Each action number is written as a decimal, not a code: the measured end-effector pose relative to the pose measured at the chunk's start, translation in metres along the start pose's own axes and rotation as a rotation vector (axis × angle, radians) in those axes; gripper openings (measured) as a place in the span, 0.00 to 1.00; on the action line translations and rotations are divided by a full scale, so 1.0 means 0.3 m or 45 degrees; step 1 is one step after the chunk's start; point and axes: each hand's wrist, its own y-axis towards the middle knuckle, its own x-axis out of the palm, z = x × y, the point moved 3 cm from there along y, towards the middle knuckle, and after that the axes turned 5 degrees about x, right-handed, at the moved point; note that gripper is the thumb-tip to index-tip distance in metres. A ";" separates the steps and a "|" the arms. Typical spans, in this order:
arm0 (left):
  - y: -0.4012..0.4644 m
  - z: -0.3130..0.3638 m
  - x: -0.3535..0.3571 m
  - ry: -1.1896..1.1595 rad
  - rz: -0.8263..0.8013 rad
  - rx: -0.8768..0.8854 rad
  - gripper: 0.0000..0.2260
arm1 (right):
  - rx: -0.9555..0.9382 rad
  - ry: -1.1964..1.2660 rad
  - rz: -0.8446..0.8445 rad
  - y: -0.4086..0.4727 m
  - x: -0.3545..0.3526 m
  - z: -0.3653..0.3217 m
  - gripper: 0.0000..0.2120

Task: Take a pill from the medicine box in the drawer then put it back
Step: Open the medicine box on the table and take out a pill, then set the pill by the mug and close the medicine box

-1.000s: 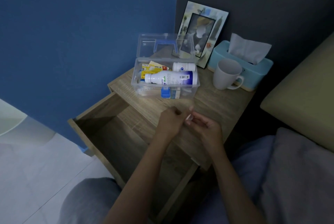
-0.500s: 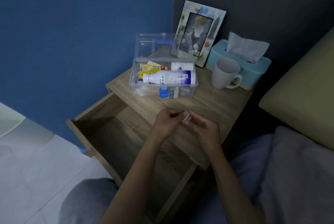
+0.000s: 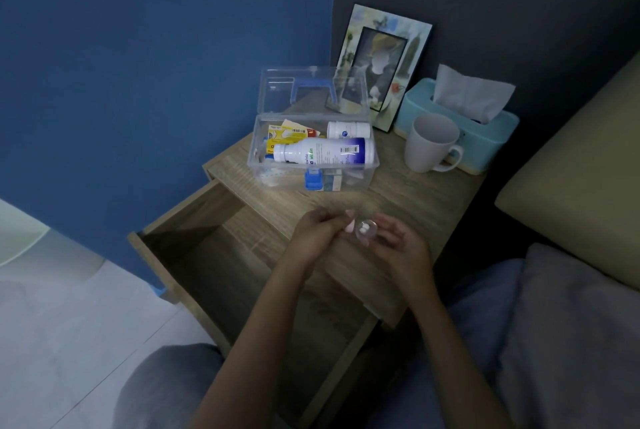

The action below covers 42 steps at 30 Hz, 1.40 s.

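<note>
Left hand (image 3: 317,232) curled, right hand (image 3: 398,243) cupped, fingertips seemingly touching.

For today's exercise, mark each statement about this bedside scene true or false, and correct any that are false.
1. The medicine box stands on the nightstand with its lid open. True.
2. The drawer is shut. False: it is pulled open.
3. The mug lies on its side. False: it stands upright beside the tissue box.
4. The right hand holds a small clear container. True.
</note>
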 end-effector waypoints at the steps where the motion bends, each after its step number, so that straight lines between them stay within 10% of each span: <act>1: -0.008 -0.009 0.001 -0.043 -0.032 0.003 0.08 | 0.007 -0.024 0.003 0.001 -0.009 0.005 0.19; 10: -0.036 -0.074 0.034 0.084 -0.024 0.324 0.16 | -0.088 -0.342 0.014 -0.015 -0.082 0.025 0.20; 18: -0.028 -0.067 0.052 0.775 0.067 0.843 0.11 | -0.231 -0.821 -0.002 -0.037 -0.095 0.028 0.18; 42: -0.030 -0.130 0.033 1.195 -0.052 0.723 0.24 | -0.207 -0.897 0.000 -0.042 -0.080 0.038 0.25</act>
